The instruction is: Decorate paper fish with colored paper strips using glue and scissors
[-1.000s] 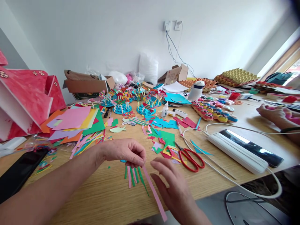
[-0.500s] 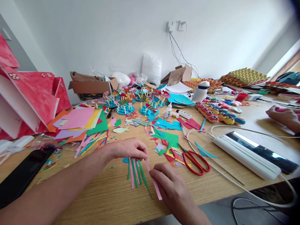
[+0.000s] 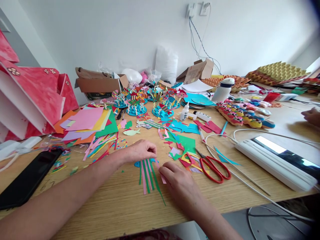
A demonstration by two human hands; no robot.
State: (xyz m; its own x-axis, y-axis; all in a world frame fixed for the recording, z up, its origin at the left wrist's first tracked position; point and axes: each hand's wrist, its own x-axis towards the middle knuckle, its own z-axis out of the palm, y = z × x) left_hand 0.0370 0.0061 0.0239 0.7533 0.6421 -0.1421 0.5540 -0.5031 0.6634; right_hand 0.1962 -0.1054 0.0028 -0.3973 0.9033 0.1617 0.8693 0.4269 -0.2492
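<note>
worktop: pale wood-grain worktop [image 3: 117, 203], bare at my near edge, craft litter behind.
paper stack: loose pile of coloured paper sheets, pink on top [image 3: 86, 121], far left of my hands, well apart.
scissors: red-handled scissors [image 3: 212, 166] lying flat to the right of my right hand, near but not touching.
left hand: my left hand [image 3: 140, 151] rests knuckles-up on the top ends of the strips; fingers curled down and pinching those ends together against the worktop.
right hand: my right hand [image 3: 178, 183] sits just right of the fan, fingers closed on the short pink strip; thumb side hidden, so the exact grip is unclear.
strip fan: bundle of thin green and pink cut paper strips [image 3: 147, 173], gathered at the top under my left fingers, spreading toward me; long axis runs away-to-near, tips tilting slightly right.
pink strip: single narrow pink paper strip [image 3: 162, 178], at the fan's right edge, between both hands, slanting down-right, its lower end touching my right fingers.
key relation: the fan lies left of my right fingers; my right hand is nearer the pink strip, my left nearer the gathered ends.
</note>
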